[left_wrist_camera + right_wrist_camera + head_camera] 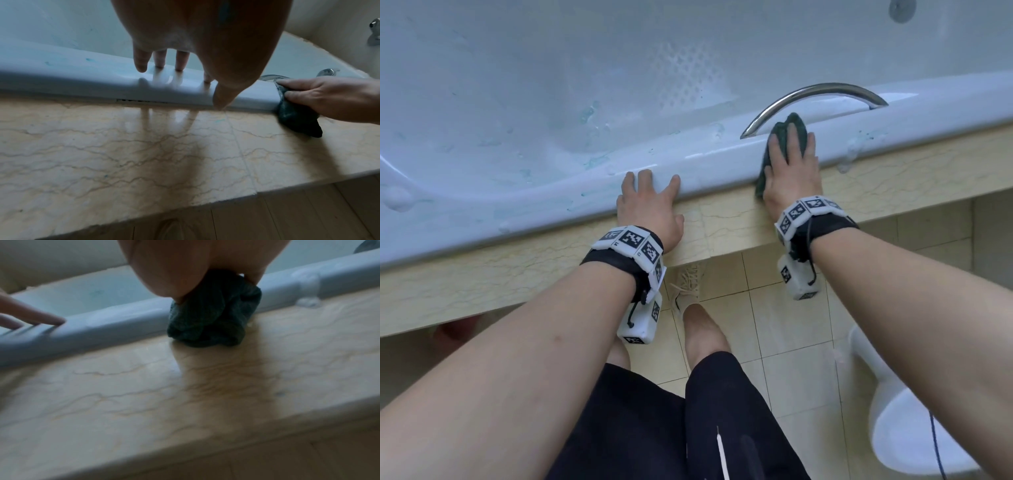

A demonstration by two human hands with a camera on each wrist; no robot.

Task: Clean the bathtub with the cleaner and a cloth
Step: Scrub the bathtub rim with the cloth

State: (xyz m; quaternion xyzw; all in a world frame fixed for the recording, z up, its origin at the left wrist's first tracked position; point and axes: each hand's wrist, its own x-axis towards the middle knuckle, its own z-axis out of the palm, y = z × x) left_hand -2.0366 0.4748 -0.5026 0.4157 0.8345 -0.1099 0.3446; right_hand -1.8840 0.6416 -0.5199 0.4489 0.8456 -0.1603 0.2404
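Observation:
The pale blue bathtub rim point(722, 154) runs across the head view, with blue-green cleaner streaks point(589, 113) and foam inside the tub. My right hand point(791, 161) holds a bunched dark green cloth point(789, 125) and presses it on the rim, just below the chrome grab handle point(815, 89). The cloth point(296, 118) drapes over the rim's outer edge onto the ledge, gripped by my right hand point(320, 97); the right wrist view shows the cloth point(211, 316) under my palm. My left hand point(650, 202) rests open on the rim, fingers point(141, 63) spread. No cleaner bottle is in view.
A beige marble ledge point(859, 185) borders the tub. Foam blobs point(851, 154) sit on the rim to the right of the cloth. Chrome taps point(374, 32) stand at the tub's far end. A white fixture point(904, 428) stands on the tiled floor at lower right.

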